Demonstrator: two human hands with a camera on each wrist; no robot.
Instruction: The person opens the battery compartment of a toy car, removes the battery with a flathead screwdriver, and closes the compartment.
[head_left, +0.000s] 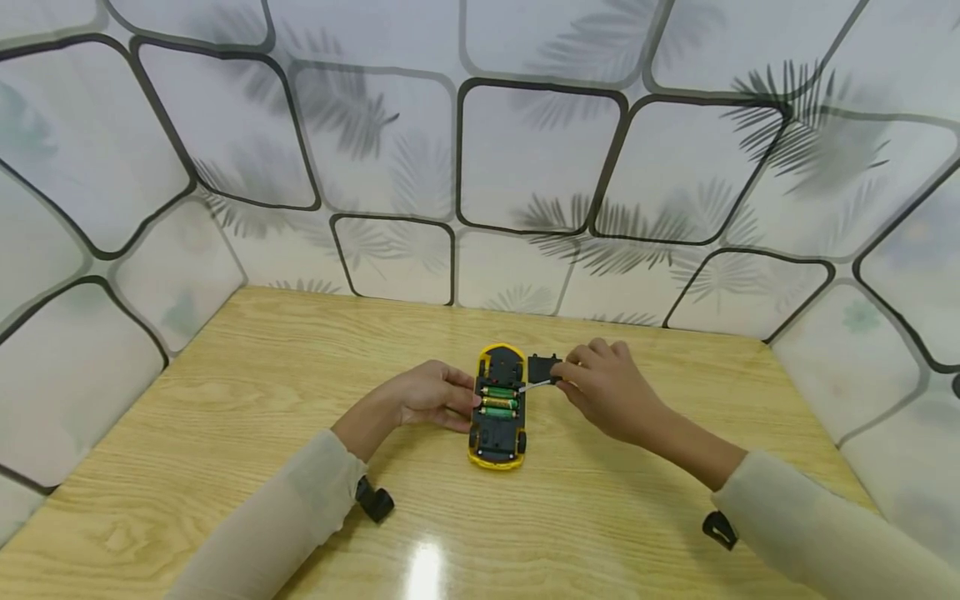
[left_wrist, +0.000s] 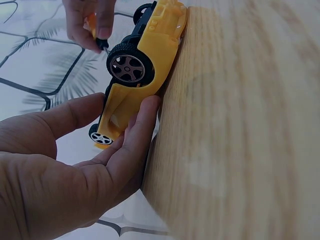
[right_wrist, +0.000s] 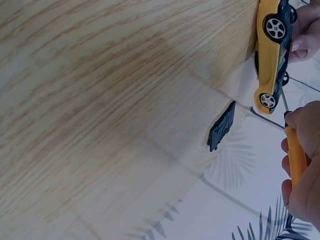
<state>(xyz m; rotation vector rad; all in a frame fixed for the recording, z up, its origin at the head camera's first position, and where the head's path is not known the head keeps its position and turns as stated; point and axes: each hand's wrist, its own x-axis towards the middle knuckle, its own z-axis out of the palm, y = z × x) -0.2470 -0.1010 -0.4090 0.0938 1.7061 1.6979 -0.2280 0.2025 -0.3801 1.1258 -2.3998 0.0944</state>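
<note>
1. Toy car (head_left: 498, 435) — underside up on the table (head_left: 615, 517), long axis near-to-far in head view, three batteries (head_left: 498, 402) showing in its bay.
2. Car sits between the left hand (head_left: 437, 398) and right hand (head_left: 611, 396). Left is nearer, touching; right stands apart.
3. Left grip: closed on car's left side, thumb at the underside edge.
4. Right grip: wrapped round the screwdriver (right_wrist: 296, 159) — tip by the far battery's right end, contact unclear.
5. Black cover (right_wrist: 221, 129) lies on table, just right of car.

on the table (head_left: 285, 367), the toy car (head_left: 497, 435) is laid upside down, and three batteries (head_left: 498, 402) are seated in it. to its right, the cover (head_left: 542, 368) is placed; behind the table, a wall (head_left: 532, 158) is situated.
</note>
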